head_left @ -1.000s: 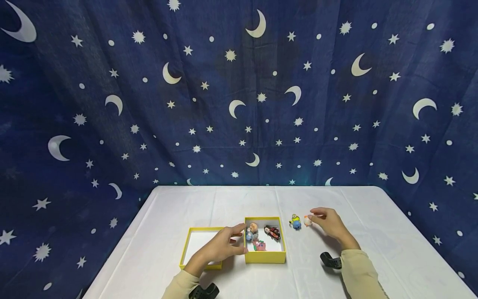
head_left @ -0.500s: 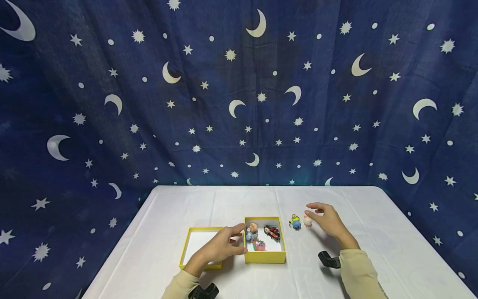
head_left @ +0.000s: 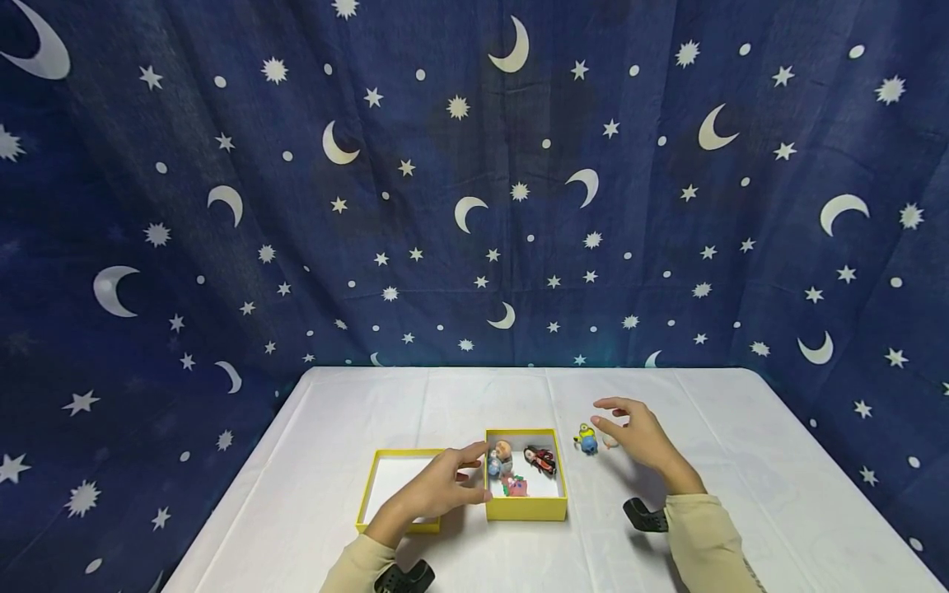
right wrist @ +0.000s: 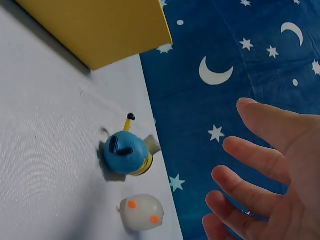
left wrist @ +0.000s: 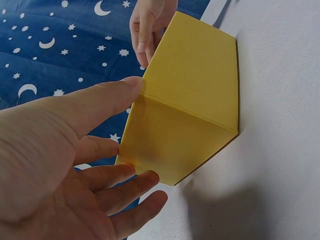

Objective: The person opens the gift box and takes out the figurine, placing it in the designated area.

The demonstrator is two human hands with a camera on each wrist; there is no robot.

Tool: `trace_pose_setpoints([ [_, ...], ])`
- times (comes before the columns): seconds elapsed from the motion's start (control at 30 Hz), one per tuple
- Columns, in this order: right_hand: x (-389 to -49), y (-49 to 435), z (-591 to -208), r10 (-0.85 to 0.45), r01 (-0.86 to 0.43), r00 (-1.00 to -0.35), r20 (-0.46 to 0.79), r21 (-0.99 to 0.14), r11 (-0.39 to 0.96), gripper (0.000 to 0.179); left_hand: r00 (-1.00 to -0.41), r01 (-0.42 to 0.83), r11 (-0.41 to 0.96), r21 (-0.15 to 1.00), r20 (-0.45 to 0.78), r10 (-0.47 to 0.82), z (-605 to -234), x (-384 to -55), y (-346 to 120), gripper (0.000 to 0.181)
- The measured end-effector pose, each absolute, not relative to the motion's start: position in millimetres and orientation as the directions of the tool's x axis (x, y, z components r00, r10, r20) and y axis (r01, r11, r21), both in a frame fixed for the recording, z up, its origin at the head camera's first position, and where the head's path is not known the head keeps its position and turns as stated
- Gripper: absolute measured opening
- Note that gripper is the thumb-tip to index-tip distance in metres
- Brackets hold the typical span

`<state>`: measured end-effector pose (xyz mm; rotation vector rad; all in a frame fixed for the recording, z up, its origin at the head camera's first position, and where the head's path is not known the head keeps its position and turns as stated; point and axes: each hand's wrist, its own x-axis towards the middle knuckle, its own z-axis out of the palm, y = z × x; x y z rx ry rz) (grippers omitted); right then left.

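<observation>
My left hand (head_left: 437,486) is at the left wall of a yellow box (head_left: 526,510), fingers spread. In the left wrist view its thumb tip meets the rim and the fingertips lie along the box wall (left wrist: 175,145). My right hand (head_left: 639,432), with fingers apart and nothing between them, hovers over two small toys right of the box. One is a yellow-and-blue Minion figure (head_left: 588,442), lying face down in the right wrist view. Beside it lies a rounded white figure (right wrist: 142,212) with orange spots, partly hidden by the right hand in the head view.
Inside the box lie a black-and-red doll (head_left: 541,460), a pink figure (head_left: 516,487) and a round-headed figure (head_left: 503,450) by a pale-blue one. A yellow-edged lid (head_left: 367,486) rests left, partly behind the left hand. A starry curtain (head_left: 415,247) hangs behind the white table (head_left: 356,403).
My right hand has moved from beside the white figure leftward and slightly up, toward the Minion figure. The left hand, box and toys have stayed in place.
</observation>
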<state>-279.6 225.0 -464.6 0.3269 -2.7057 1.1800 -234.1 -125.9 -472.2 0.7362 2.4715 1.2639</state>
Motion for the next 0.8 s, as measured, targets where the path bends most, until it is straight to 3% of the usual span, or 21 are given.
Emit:
trace_pose_setpoints([
  [0.53,-274.6,206.4,-458.0,-0.172,-0.262,-0.965,0.198,-0.699,0.665,0.040,-0.836,0.311,0.497,0.810,-0.015,0.548,-470.0,-233.0,-124.7,0.072],
  [0.8,-271.4,197.2,-456.7,-0.229,-0.334,-0.943,0.243,-0.686,0.647,0.037,-0.835,0.309,0.492,0.814,-0.015,0.549,-470.3,-232.3,-125.1,0.072],
])
